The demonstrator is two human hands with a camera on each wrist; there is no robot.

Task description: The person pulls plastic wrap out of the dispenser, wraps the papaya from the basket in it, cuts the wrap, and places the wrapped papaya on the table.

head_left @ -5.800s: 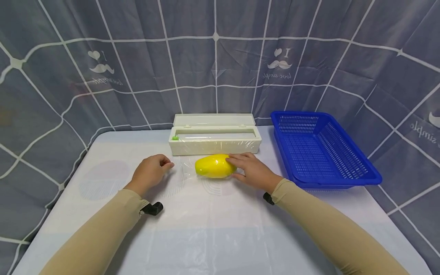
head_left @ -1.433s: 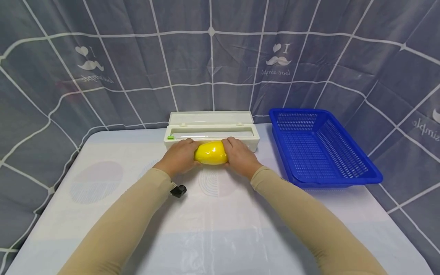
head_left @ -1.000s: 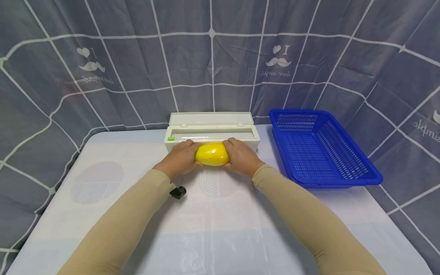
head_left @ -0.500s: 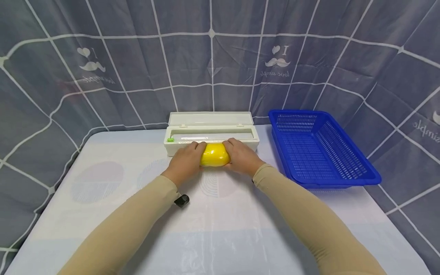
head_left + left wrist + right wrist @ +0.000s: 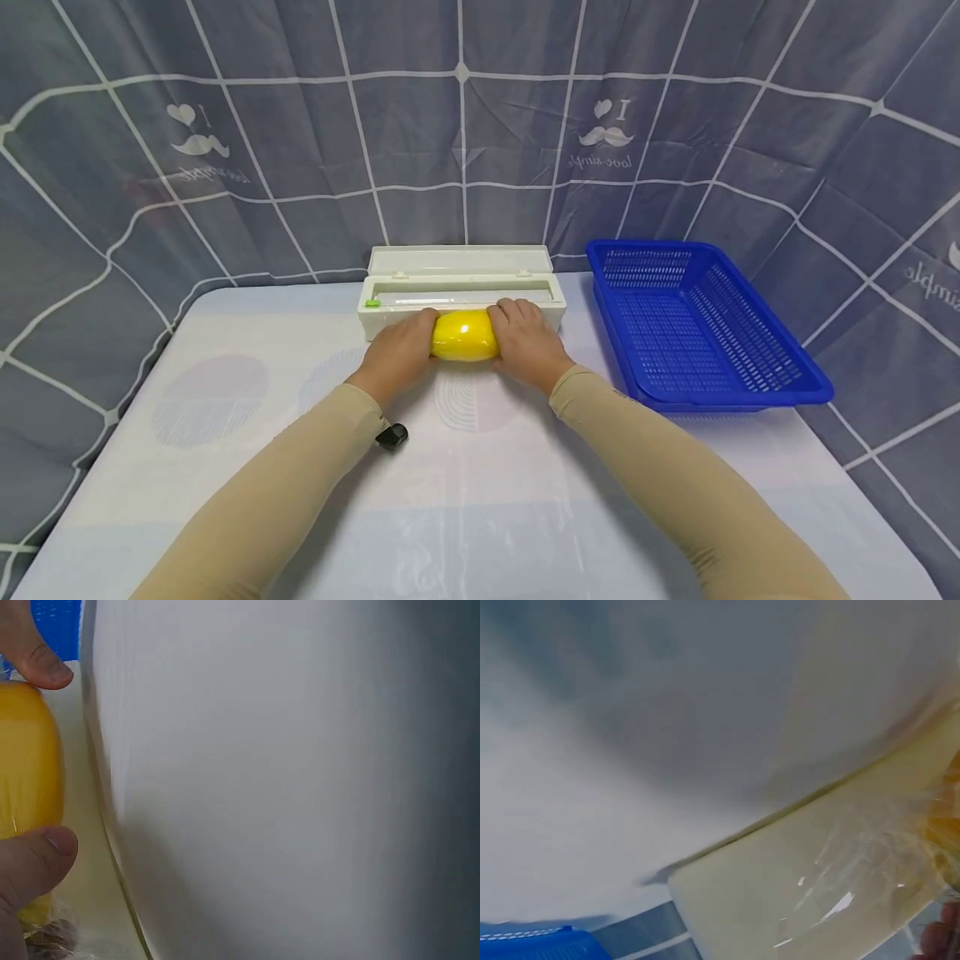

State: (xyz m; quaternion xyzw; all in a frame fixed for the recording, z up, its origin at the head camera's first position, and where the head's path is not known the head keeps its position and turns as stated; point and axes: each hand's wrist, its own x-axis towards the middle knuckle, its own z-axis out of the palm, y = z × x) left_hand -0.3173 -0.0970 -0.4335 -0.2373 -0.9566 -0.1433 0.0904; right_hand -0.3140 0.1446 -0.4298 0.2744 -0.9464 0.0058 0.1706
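Observation:
A glossy yellow fruit, shaped like a papaya (image 5: 464,335), lies crosswise between both hands, wrapped in clear cling film. My left hand (image 5: 397,350) grips its left end and my right hand (image 5: 527,342) its right end, thumbs on the near side. In the left wrist view both thumbs show against the papaya (image 5: 28,761). Just behind it stands a white cling film dispenser (image 5: 555,312) with its lid raised and a roll inside. Clear film (image 5: 847,881) stretches across the dispenser's front in the right wrist view. The ends of the fruit are hidden by the hands.
A blue plastic basket (image 5: 626,358) stands on the right of the table, beside the dispenser. A green slider (image 5: 372,303) sits at the dispenser's left end. Patterned white cloth covers the table (image 5: 465,500), and a grey checked curtain (image 5: 420,150) hangs behind.
Earlier the papaya lay before the dispenser under my right hand, my left hand apart. Now both hands hold it close against the dispenser. Lately my left hand shifted right, then slightly back.

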